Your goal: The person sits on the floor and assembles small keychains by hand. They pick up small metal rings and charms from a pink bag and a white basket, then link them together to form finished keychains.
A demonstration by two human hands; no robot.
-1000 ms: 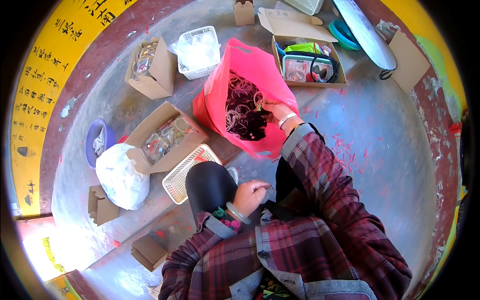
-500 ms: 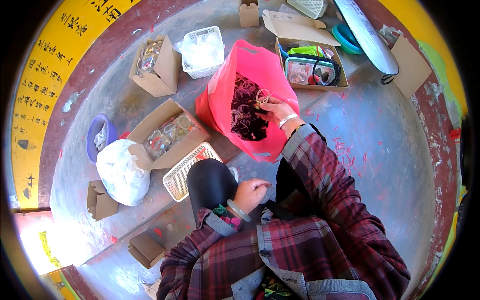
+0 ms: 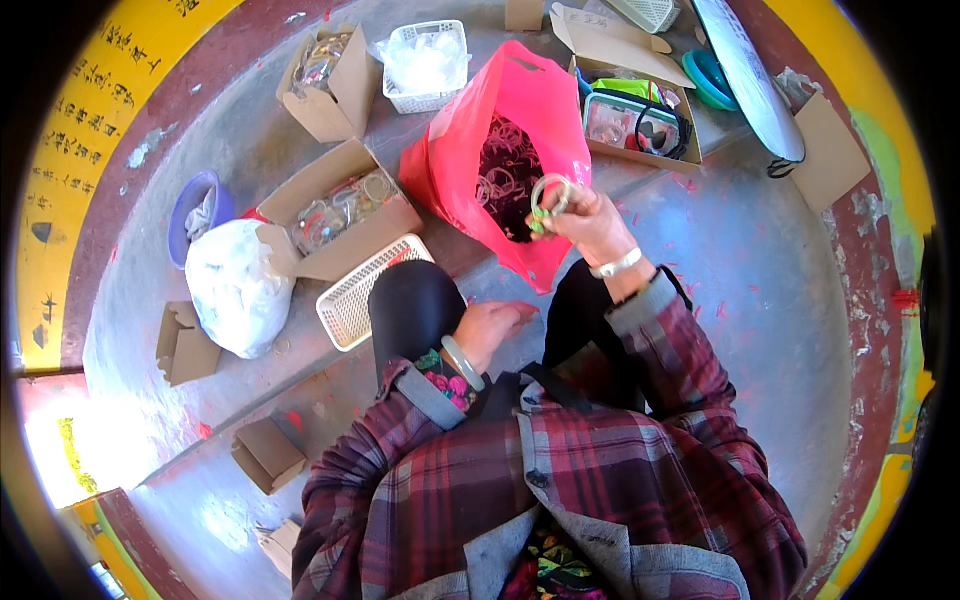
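Observation:
My right hand [image 3: 598, 232] pinches a pale looped bracelet [image 3: 541, 216] with small green pieces on it, just over the near right edge of a pink plastic bag [image 3: 545, 100]. The bag stands with its mouth spread, and a dark mass with many pale and pinkish loops [image 3: 500, 185] lies inside. Near my left knee, my left hand [image 3: 490, 328] holds nothing, its fingers stretched out to the right. The bracelet's far side is partly behind my fingers.
Left of the bag stand a cardboard box of packaged pieces [image 3: 393, 213], a cream basket [image 3: 338, 322], a white bag [image 3: 240, 310] and a purple basin [image 3: 177, 225]. Farther back are another carton [image 3: 350, 85], a white basket [image 3: 430, 104] and an open box [image 3: 655, 165].
My right hand has come out of the bag toward me with the bracelet. The fingers of my left hand have straightened. The view has shifted, so the surroundings sit higher.

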